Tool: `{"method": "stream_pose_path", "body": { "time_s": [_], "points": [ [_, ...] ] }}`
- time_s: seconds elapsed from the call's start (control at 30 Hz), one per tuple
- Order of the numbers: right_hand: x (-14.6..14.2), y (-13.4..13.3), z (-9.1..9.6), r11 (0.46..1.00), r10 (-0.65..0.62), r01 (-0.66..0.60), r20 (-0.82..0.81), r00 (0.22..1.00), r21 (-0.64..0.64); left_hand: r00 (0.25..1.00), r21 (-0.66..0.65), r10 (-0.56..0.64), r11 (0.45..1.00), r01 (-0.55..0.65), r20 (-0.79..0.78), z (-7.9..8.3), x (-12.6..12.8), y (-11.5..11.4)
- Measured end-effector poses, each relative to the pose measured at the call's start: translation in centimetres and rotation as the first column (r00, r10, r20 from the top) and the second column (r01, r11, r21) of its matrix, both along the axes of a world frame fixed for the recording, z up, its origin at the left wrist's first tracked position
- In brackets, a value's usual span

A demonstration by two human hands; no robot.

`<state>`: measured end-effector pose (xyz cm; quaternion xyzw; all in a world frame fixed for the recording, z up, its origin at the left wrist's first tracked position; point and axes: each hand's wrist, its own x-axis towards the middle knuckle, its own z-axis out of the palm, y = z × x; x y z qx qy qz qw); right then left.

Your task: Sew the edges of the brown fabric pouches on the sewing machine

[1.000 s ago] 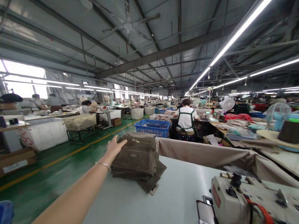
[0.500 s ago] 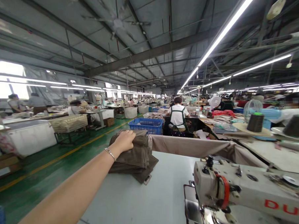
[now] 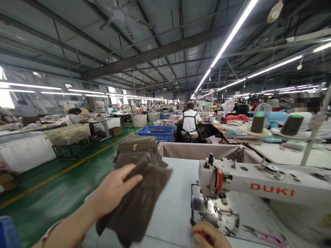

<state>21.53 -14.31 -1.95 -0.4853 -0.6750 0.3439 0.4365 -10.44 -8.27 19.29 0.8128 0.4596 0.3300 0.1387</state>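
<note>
My left hand (image 3: 117, 190) grips a dark brown fabric piece (image 3: 141, 201), thumb on top, over the front of the table. The piece is slightly blurred and hangs at a slant. Just behind it, a stack of brown fabric pieces (image 3: 135, 149), with a zipper showing on top, sits at the table's far left edge. Low in the view is my right hand (image 3: 210, 239), fingers loosely curled and nothing visible between them. It is close to the metal plate of a white sewing machine (image 3: 247, 182) marked DUKI. Pink-handled thread snips (image 3: 265, 236) lie right of that hand.
The pale tabletop (image 3: 171, 200) carries the machine. A beige cloth-lined trough (image 3: 205, 151) runs along its back. Thread cones (image 3: 257, 123) stand at right. Beyond are a blue crate (image 3: 156, 133) and a seated co-worker (image 3: 191, 121). A blue bin (image 3: 6, 237) is at lower left.
My left hand has drawn back from the stack toward me, bringing one brown fabric piece. My right hand has come into view at the bottom. The view has turned right and down.
</note>
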Motion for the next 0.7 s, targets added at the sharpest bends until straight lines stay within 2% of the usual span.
{"method": "stream_pose_path", "body": {
  "time_s": [0.03, 0.07, 0.1, 0.13, 0.2, 0.27, 0.33, 0.37, 0.47, 0.57, 0.63, 0.7],
  "points": [
    [-0.2, -0.6, 0.7, 1.0, 0.004, -0.004, -0.073, 0.997, 0.006, 0.992, -0.163, -0.116, 0.979, 0.122, 0.049, -1.7, 1.5, -1.6],
    [-0.4, -1.5, 1.5, 1.0, 0.009, -0.008, -0.157, 0.988, 0.007, 0.973, -0.284, -0.195, 0.933, 0.223, 0.122, -3.5, 3.0, -2.9],
    [-0.6, -2.4, 2.3, 1.0, 0.013, -0.01, -0.235, 0.972, 0.015, 0.954, -0.357, -0.229, 0.889, 0.287, 0.195, -5.3, 4.5, -3.9],
    [-0.9, -3.5, 3.2, 1.0, 0.016, -0.012, -0.273, 0.962, 0.017, 0.927, -0.401, -0.252, 0.847, 0.35, 0.277, -7.0, 5.9, -4.8],
    [-1.1, -5.4, 4.6, 1.0, 0.003, 0.0, -0.218, 0.976, 0.017, 0.849, -0.429, -0.255, 0.774, 0.466, 0.462, -9.7, 8.4, -6.1],
    [-0.7, -6.8, 5.5, 0.995, -0.099, 0.102, -0.142, 0.985, 0.016, 0.771, -0.425, -0.234, 0.722, 0.546, 0.593, -11.2, 10.2, -7.0],
    [0.2, -7.9, 6.0, 0.973, -0.211, 0.22, -0.106, 0.972, 0.076, 0.731, -0.439, -0.206, 0.684, 0.583, 0.65, -11.7, 11.6, -7.8],
    [0.8, -8.3, 6.3, 0.963, -0.227, 0.236, -0.078, 0.971, 0.131, 0.723, -0.457, -0.184, 0.666, 0.59, 0.666, -11.7, 12.2, -8.2],
    [2.4, -9.2, 7.5, 0.955, -0.19, 0.151, 0.134, 0.973, 0.257, 0.712, -0.514, -0.107, 0.62, 0.593, 0.694, -11.4, 13.6, -9.2],
    [3.5, -9.6, 9.0, 0.961, -0.174, 0.082, 0.344, 0.923, 0.264, 0.728, -0.533, -0.072, 0.632, 0.562, 0.682, -11.4, 14.6, -9.7],
    [3.8, -9.6, 9.6, 0.965, -0.146, 0.038, 0.408, 0.901, 0.261, 0.726, -0.523, -0.054, 0.657, 0.543, 0.686, -11.6, 14.9, -9.7],
    [4.0, -9.3, 9.7, 0.972, -0.122, 0.023, 0.416, 0.901, 0.234, 0.72, -0.53, -0.026, 0.659, 0.534, 0.693, -11.7, 14.9, -9.6]
  ]
}}
